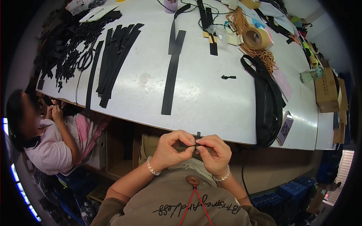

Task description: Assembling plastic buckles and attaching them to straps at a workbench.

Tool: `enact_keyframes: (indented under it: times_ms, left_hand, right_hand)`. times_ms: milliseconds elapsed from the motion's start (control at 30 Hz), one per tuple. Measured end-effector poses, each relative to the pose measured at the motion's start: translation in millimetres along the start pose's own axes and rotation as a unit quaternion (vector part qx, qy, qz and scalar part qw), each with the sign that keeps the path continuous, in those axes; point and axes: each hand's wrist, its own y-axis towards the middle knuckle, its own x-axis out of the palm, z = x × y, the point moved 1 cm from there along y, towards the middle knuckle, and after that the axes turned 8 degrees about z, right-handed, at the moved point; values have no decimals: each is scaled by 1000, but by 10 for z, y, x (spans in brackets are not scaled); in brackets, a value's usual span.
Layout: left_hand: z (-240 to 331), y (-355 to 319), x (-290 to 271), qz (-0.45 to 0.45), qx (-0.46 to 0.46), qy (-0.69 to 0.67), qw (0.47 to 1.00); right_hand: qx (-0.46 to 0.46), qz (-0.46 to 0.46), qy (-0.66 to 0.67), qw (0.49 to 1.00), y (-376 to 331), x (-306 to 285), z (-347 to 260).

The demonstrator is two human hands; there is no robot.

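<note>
From the head camera, the left hand (171, 148) and the right hand (213, 152) meet just below the near edge of the white worktop (203, 98), in front of the person's chest. Both grips are closed: thumb and forefinger of each hand pinch a small black piece (196, 140), thin and dark, with a short end sticking up between the fingertips; its exact shape is too small to tell. A beaded bracelet circles each wrist.

On the smooth worktop, a long flat black strip (171, 73) lies near the middle, running from the far edge toward the near edge. A fan of similar matte strips (115, 56) lies toward the left, beside black-handled scissors (86, 60) and a heap of small black cut pieces (64, 52) at the left edge. A small black clip (228, 77) sits alone right of centre. Toward the right edge lies a soft black bag (267, 109) with a looped strap, a phone (285, 128) just beside it at the near edge. A roll of brown tape (256, 37) rests on coiled tan cord (264, 54) near the far right corner.

Another person (49, 139) sits at the left edge.
</note>
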Motion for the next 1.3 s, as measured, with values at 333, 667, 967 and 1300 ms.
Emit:
enact_keyframes:
  times_ms: [333, 667, 967, 1300]
  left_hand:
    - [-22, 12, -1, -19, 29, -22, 999]
    - [47, 77, -69, -30, 148, 63, 987]
    - [121, 61, -58, -33, 127, 84, 988]
    - [171, 32, -88, -49, 212, 168, 961]
  right_hand:
    - [-81, -18, -44, 996, 71, -44, -66]
    - [-47, -14, -3, 999, 58, -73, -80]
    - [-38, -49, -33, 998, 97, -117, -159]
    - [-129, -133, -145, 972, 172, -119, -257]
